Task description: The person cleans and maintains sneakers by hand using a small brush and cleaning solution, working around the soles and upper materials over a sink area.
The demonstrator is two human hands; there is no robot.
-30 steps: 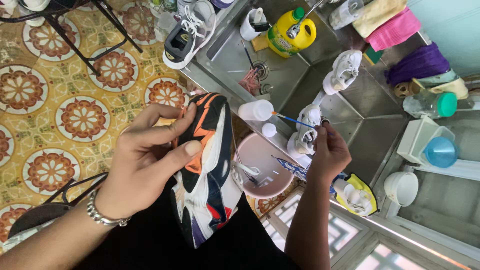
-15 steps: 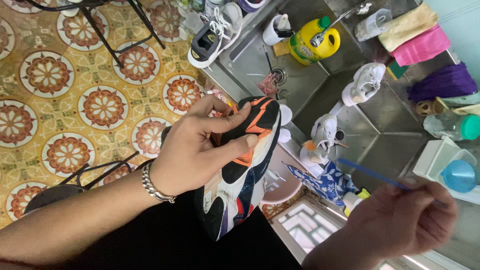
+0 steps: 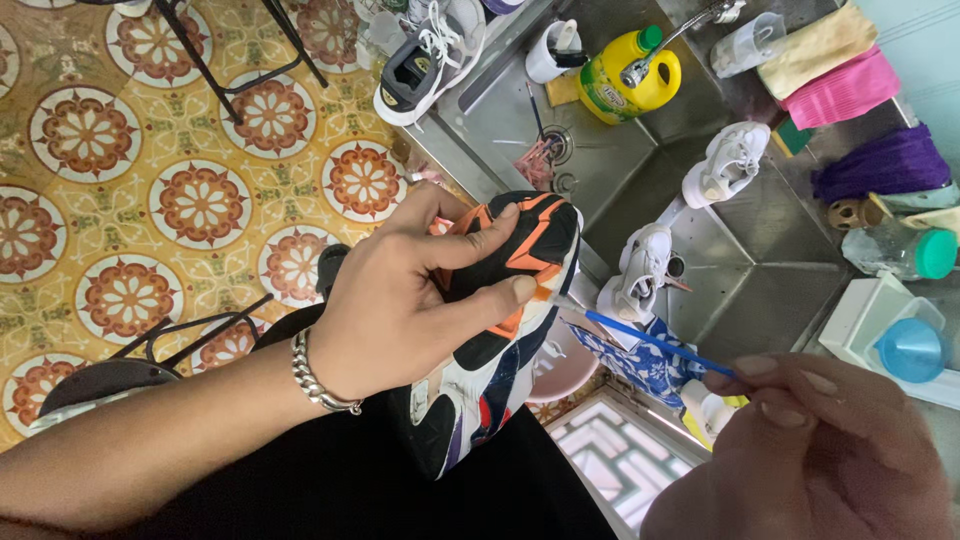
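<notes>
My left hand (image 3: 410,300), with a silver bracelet on the wrist, grips a black, orange and white sneaker (image 3: 500,330) held sideways over my lap. My right hand (image 3: 810,440) pinches a thin blue brush (image 3: 650,342) by its handle; the bristle end touches the sneaker's orange edge beside my left index finger. Both hands are above the edge of a steel sink (image 3: 600,170).
In the sink stand small white shoes (image 3: 730,165), (image 3: 640,270), a yellow detergent bottle (image 3: 625,75), a white cup (image 3: 550,50) and a pink basin (image 3: 565,365). A grey sneaker (image 3: 430,60) rests on the sink rim. Folded cloths (image 3: 845,85) lie at right. Patterned floor tiles (image 3: 150,200) spread left.
My right hand has come back toward the sneaker, and the blue brush tip now meets its edge. The camera view has shifted and the left hand with the sneaker sits more central.
</notes>
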